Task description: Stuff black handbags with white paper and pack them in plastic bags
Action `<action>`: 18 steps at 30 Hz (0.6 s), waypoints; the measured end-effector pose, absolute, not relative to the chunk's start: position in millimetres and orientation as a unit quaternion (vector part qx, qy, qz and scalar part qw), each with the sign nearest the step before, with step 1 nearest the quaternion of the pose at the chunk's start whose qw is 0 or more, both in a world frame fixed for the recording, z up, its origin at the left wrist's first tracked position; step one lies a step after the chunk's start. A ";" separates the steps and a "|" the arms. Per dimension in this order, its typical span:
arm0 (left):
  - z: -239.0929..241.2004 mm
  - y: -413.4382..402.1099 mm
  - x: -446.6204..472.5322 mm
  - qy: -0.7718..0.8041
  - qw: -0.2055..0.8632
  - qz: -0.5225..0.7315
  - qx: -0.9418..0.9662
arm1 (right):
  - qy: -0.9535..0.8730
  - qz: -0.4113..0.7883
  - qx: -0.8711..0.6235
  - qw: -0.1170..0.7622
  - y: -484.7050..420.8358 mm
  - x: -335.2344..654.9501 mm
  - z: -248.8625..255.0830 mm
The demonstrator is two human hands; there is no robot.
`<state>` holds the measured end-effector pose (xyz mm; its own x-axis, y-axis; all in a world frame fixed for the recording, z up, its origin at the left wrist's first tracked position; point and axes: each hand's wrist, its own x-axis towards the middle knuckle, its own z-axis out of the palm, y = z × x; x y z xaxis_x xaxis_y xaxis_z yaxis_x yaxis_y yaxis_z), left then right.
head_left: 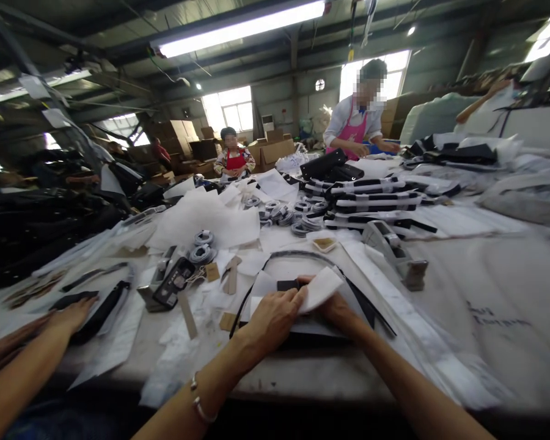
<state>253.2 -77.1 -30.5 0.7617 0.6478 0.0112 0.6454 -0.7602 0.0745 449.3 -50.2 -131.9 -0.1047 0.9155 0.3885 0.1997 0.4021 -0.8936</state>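
My left hand (271, 319) is closed, its fingers pinching a white sheet of paper (321, 287) near the table's front edge. My right hand (340, 313) lies just to its right, partly under the same sheet, with its fingers curled on it. The paper folds over a small black piece (288, 285). Beneath both hands is a flat black item on more white paper, and a thin black strap (252, 288) arcs around it.
A co-worker's hand (71, 313) rests on a black item at the left. A metal tool (396, 253), coiled grey rolls (203, 245), brown tags (212, 271) and a stack of black-and-white wrapped pieces (371, 201) lie on the table (486, 293). Two people stand at the far side.
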 end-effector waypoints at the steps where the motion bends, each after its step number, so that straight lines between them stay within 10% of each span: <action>1: -35.0 -77.2 251.2 0.342 0.029 0.014 0.939 | -0.629 0.368 -0.423 0.538 -51.9 451.8 -127.2; 8: -42.7 -80.1 251.9 0.333 0.004 -0.017 0.943 | -0.235 0.580 -0.357 0.694 -43.7 460.1 -111.8; 18: -89.6 -52.5 237.6 0.314 0.012 0.024 0.949 | -0.503 0.364 -0.493 0.610 -54.0 514.7 -40.7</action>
<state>237.6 -52.5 -89.6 0.8021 0.5960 0.0380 0.5949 -0.8029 0.0369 514.7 -54.0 -40.7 0.2299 0.9395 0.2538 0.0518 0.2486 -0.9672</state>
